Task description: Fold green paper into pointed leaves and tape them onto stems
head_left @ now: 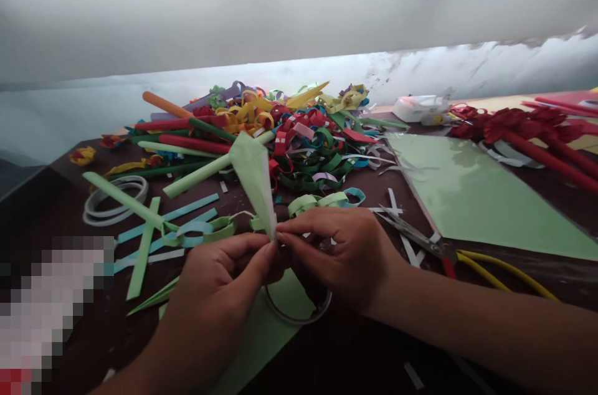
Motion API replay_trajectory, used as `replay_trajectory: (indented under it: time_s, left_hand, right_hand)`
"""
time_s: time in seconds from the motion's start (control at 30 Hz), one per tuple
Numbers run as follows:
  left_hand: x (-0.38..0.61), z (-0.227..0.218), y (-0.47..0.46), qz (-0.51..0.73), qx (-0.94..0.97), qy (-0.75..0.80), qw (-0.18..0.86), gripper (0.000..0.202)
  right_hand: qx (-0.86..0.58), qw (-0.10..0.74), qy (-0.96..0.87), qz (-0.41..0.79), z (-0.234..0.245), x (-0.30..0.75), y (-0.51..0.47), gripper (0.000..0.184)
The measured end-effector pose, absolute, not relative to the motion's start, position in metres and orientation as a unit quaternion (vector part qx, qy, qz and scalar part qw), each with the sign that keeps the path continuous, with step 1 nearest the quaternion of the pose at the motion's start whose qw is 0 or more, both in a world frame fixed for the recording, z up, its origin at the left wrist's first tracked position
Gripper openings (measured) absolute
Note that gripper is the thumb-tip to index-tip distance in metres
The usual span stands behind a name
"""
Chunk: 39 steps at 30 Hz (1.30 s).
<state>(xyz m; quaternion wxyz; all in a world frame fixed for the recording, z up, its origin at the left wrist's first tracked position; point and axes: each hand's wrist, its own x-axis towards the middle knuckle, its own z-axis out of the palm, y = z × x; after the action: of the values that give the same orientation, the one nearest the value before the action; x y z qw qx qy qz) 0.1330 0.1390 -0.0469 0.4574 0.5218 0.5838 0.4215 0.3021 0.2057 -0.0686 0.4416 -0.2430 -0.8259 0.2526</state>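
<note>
A folded light green paper piece (pixel 253 180), wide at the top and narrow at its lower end, stands upright between my hands. My left hand (pixel 224 286) is closed, pinching the narrow end between thumb and fingers. From the other side my right hand (pixel 343 252) pinches the same tip, its fingertips close to the left thumb. Below the right hand is a tape roll (pixel 299 321); whether the hand touches it I cannot tell. Under the hands lies a light green sheet (pixel 256 345). A chain of green and blue paper loops (pixel 219 228) lies just behind.
Colourful paper chains and rolled tubes (pixel 299 139) are heaped at the back. Scissors (pixel 439 248) with yellow and red handles lie right, beside green sheets (pixel 490 195). Red paper flowers (pixel 518 127) lie behind. Tape rolls (pixel 114 202) and paper strips (pixel 144 252) lie left.
</note>
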Motion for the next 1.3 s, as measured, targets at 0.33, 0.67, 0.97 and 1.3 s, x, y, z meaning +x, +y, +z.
replay_trajectory:
  time_s: [0.33,0.67,0.97,1.3]
  left_hand:
    - [0.1308,-0.05,0.1341,0.424,0.523,0.556,0.487,0.028]
    - [0.1293,-0.0488,0.134,0.361,0.615,0.601,0.36,0.033]
    - [0.1341,-0.0461,0.132,0.345,0.636,0.606,0.329,0.033]
    - [0.1374,-0.0434,0.1313,0.343,0.655,0.61,0.285,0.032]
  right_hand:
    - [-0.209,0.395,-0.883,0.141,-0.0674,0.3042,0.2017,0.022]
    - [-0.2,0.384,-0.895,0.11,-0.0655,0.3045,0.202,0.026]
    - [-0.197,0.367,-0.899,0.136,-0.0636,0.306,0.1989,0.024]
    - [-0.219,0.366,-0.892,0.153,-0.0642,0.3062,0.1974,0.024]
